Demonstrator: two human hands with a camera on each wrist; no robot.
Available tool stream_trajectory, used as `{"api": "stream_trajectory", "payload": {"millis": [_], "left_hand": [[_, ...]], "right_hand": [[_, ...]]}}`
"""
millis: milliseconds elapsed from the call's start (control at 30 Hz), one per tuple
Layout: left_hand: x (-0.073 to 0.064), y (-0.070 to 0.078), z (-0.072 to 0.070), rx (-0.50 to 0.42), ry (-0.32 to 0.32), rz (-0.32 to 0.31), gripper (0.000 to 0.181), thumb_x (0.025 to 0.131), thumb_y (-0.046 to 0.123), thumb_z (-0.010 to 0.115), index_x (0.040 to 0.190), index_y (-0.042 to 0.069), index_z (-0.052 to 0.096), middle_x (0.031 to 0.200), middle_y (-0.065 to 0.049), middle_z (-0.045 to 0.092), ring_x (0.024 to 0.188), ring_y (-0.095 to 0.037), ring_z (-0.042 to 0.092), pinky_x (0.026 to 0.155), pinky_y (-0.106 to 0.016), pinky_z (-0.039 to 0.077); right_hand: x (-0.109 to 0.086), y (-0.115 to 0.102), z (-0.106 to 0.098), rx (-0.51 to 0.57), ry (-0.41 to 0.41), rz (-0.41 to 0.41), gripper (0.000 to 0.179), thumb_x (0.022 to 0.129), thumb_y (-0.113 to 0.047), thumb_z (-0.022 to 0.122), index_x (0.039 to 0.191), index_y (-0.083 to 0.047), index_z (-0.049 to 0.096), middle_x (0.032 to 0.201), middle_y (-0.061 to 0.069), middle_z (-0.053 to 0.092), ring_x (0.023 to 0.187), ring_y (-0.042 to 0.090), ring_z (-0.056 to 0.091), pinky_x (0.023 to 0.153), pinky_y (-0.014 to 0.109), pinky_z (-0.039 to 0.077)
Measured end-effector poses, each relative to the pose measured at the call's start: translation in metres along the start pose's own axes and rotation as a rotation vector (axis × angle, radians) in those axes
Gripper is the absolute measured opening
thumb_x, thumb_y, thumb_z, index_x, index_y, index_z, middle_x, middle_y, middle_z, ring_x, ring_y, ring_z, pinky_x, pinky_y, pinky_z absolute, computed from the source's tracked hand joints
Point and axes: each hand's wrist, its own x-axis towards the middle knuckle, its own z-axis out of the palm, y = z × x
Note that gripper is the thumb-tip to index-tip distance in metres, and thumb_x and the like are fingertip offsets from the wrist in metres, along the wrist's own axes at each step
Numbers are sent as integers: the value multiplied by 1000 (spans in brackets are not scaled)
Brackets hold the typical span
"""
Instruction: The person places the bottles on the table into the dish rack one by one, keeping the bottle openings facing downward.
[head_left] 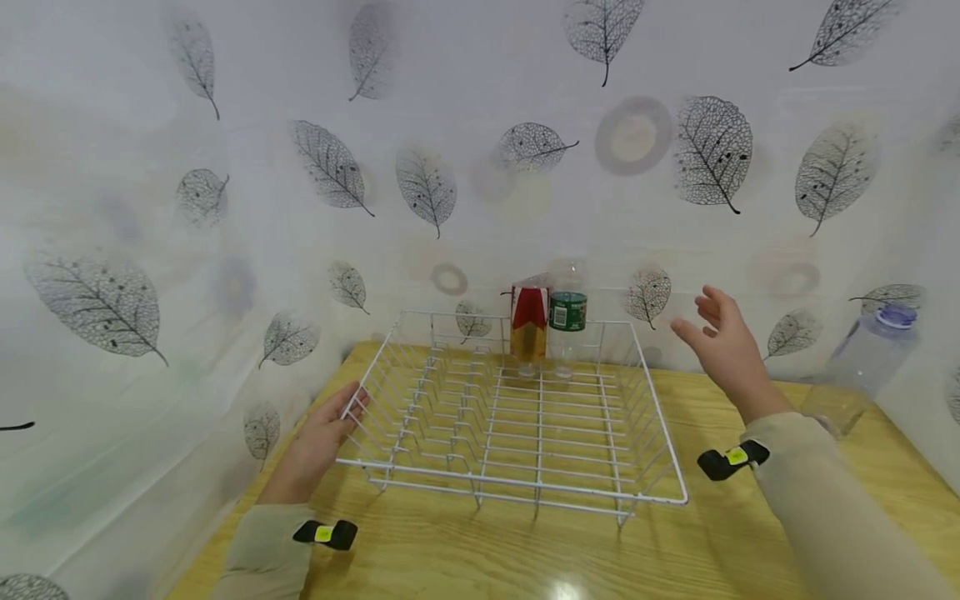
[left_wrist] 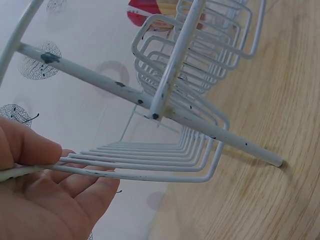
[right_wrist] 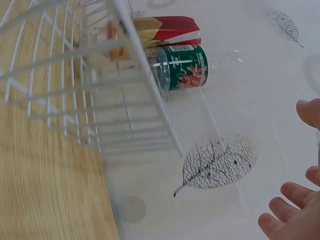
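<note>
Rack (head_left: 480,477) is over the table (head_left: 450,550), between the hands, long rim toward the person. Left hand (head_left: 318,437) pinches the rack's left side wire: thumb on top, fingers under, seen in the left wrist view. Right hand (head_left: 727,354) is raised off the rack's far right corner, fingers loosely spread, nothing in it. Green-label bottle (head_left: 567,312) and red-yellow pack (head_left: 529,321) upright side by side at the rack's far end; can't tell if inside or behind. Purple-cap bottle (head_left: 862,367) far right, near the leaf-print sheet (head_left: 480,50).

Head and closer wrist views share the rack (head_left: 537,484)
</note>
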Motion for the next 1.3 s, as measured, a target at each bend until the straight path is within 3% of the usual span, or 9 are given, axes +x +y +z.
{"api": "stream_trajectory", "payload": {"millis": [167,267,500,800,1033,1167,1300], "left_hand": [[-1,2,2,5,1,-10,60,107,-1,27,162,3,5,165,-20,18,152,-35,16,121,-52,17],[-1,4,3,-2,1,-11,60,107,0,27,163,4,5,166,-20,17,152,-34,16,122,-51,16],[1,1,3,-7,-2,3,58,108,1,26,163,4,6,166,-20,18,152,-33,17,122,-50,17],[2,-2,2,-5,10,-9,59,107,0,27,163,4,6,165,-20,18,152,-33,18,122,-50,18],[1,0,4,-3,9,-11,59,107,-1,26,162,2,5,165,-22,18,151,-35,18,122,-49,18],[0,0,3,-7,8,-14,59,107,0,25,163,4,5,166,-20,17,152,-33,17,122,-49,18],[0,0,1,-8,14,-16,59,108,0,26,163,5,6,166,-20,18,152,-32,17,121,-49,19]], "right_hand": [[-23,7,-27,-78,56,-20,93,101,-45,59,164,-16,-1,167,20,9,148,50,15,112,69,21],[-41,12,-46,-80,130,-14,90,101,-39,61,165,-21,0,167,18,8,148,50,13,116,66,17],[-86,42,-78,-127,401,88,82,102,-30,61,163,-31,7,168,4,13,154,27,12,123,36,12],[-111,92,-93,-49,645,197,75,101,-16,57,163,-21,14,167,4,18,152,12,14,123,29,11],[-114,139,-100,-42,683,347,74,103,-29,55,163,-28,11,167,4,15,153,15,12,122,28,12],[-114,151,-104,-30,649,410,79,102,-28,57,163,-28,8,167,8,14,154,19,12,122,31,15],[-113,158,-104,-47,563,476,86,100,-33,59,164,-24,2,168,14,9,154,26,8,123,42,14]]}}
